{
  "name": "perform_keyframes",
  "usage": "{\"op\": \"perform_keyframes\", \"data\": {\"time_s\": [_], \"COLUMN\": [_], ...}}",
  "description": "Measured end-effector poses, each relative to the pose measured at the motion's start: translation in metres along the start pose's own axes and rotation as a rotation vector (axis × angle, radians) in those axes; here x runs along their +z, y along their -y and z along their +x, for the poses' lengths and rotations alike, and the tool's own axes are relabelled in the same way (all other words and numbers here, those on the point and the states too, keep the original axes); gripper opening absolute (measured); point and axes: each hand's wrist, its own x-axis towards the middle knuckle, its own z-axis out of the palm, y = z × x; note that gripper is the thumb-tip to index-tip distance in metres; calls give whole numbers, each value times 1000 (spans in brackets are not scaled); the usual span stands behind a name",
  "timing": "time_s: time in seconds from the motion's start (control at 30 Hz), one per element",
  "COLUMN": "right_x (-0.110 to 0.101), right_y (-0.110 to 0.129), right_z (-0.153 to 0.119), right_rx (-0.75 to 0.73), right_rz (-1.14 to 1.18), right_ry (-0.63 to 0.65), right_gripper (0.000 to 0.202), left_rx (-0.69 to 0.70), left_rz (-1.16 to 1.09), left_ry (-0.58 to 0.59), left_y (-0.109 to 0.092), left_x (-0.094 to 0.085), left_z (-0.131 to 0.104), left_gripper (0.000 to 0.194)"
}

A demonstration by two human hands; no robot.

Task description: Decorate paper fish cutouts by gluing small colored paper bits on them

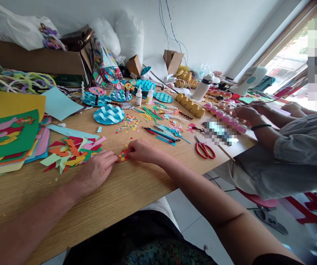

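A small orange-red paper cutout (123,155) with coloured dots lies on the table between my hands. My left hand (100,167) rests on the tabletop, fingers together, with its fingertips holding the cutout's left end. At the other end, my right hand (144,151) is closed in a pinch on the cutout; its fingertips are partly hidden. Just beyond are scattered paper dots (128,124). To the left of my left hand is a heap of coloured paper scraps (74,152). Pens (161,135) lie past my right hand.
Red-handled scissors (205,150) lie right of my hands. Glue bottles (139,97) stand behind a blue wavy paper disc (108,115). Stacked coloured paper (9,136) covers the left side. Another person's hands (248,113) work at the right near egg-carton strips (188,105).
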Motion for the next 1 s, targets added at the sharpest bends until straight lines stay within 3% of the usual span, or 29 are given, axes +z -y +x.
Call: {"op": "perform_keyframes", "data": {"time_s": [0.47, 0.77, 1.0], "right_x": [0, -6, -9], "right_y": [0, -12, -5], "right_z": [1, -1, -1], "right_rx": [-3, 6, -60], "right_rz": [33, 263, 224], "right_ry": [-12, -48, 21], "right_gripper": [22, 15, 16], "left_rx": [3, 16, -3], "left_rz": [4, 11, 15], "left_ry": [2, -9, 8], "left_y": [1, 2, -1], "left_x": [1, 2, -1], "left_z": [-1, -1, 1], "left_gripper": [33, 33, 32]}}
